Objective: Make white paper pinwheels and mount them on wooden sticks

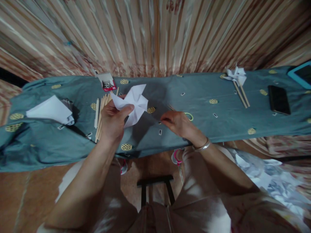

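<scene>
A white folded paper pinwheel is held in my left hand, the thumb pressed on its front near the centre. To the right of it, above the cloth, my right hand has its thumb and index finger pinched together. Whatever lies between those fingertips is too small to make out. Scissors with a pale green handle lie partly hidden behind the right hand. Beside my left hand rest several wooden sticks and a white pen-like rod. A small red-and-white box stands open with shiny metal pins inside.
A blue pineapple-print cloth covers the narrow table. White paper sheets lie at left. Two finished pinwheels on sticks, a black phone and a blue-framed tablet are at right. A curtain hangs behind; crumpled paper sits lower right.
</scene>
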